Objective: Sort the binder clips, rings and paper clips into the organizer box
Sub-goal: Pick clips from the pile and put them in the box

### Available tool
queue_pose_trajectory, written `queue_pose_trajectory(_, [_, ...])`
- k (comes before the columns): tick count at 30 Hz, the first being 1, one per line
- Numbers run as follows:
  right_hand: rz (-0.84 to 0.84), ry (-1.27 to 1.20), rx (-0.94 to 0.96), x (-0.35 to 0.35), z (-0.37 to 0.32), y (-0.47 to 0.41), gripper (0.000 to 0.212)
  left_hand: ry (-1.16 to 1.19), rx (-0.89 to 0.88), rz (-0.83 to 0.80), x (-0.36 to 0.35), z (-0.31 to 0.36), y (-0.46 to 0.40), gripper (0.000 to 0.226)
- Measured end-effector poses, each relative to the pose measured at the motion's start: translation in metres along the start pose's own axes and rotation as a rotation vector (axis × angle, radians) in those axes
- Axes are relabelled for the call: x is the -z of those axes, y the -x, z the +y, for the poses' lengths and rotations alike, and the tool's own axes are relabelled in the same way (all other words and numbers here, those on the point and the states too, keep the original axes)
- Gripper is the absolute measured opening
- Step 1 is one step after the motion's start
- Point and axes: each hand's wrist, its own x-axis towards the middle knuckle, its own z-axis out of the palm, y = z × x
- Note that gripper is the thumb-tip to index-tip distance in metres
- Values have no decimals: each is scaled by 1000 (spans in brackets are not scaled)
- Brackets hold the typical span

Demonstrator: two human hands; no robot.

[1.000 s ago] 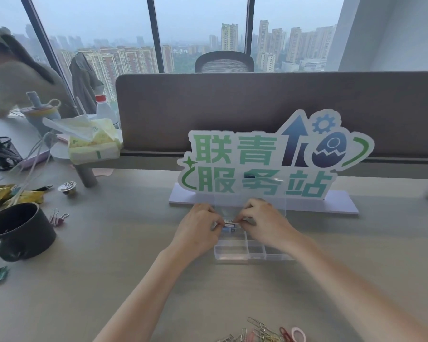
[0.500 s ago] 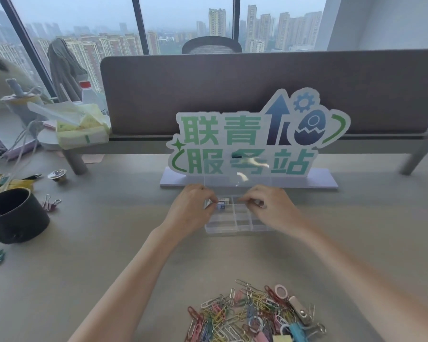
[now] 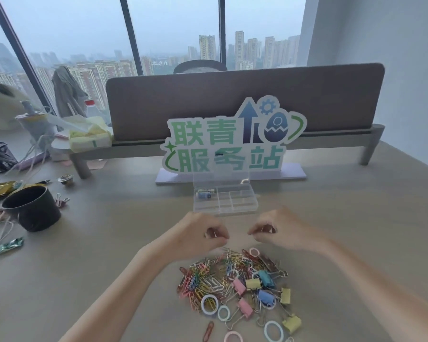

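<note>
A clear plastic organizer box (image 3: 253, 206) stands open on the desk, its lid upright against the sign; a small blue label sits in its far left compartment. Near me lies a mixed pile of coloured paper clips (image 3: 208, 277), pastel binder clips (image 3: 266, 280) and plastic rings (image 3: 209, 304). My left hand (image 3: 198, 236) and my right hand (image 3: 279, 233) hover between the box and the pile, a little apart. Both have fingers curled inward and I see nothing held in them.
A green and white sign (image 3: 232, 141) on a white base stands right behind the box, with a grey desk divider (image 3: 232, 95) beyond. At left are a black cup (image 3: 31, 208), a stray binder clip (image 3: 61, 199), wrappers and cables.
Both hands have left the box's far edge and drawn back toward me, over the near side of the box. The lid now stands open. The view tilted down, showing the whole pile.
</note>
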Motion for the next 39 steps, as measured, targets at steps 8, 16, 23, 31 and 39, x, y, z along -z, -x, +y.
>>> queue_pose_trajectory(8, [-133, -36, 17, 3, -13, 55, 20, -167, -86, -171, -35, 45, 38, 20])
queue_pose_trajectory(16, [-152, 53, 67, -12, -19, 55, 33, -207, -70, -104, -47, 39, 38, 10])
queue_pose_trajectory(23, [-108, 40, 52, -11, -18, 57, 29, -197, -73, -125, -43, 38, 37, 12])
queue_pose_trajectory(31, [-58, -316, 2, 10, -14, 56, 16, 41, -34, -113, -33, 34, 34, 11])
queue_pose_trajectory(39, [-32, -528, -109, 15, 7, 23, 11, 490, 131, -73, -16, 15, 5, 11])
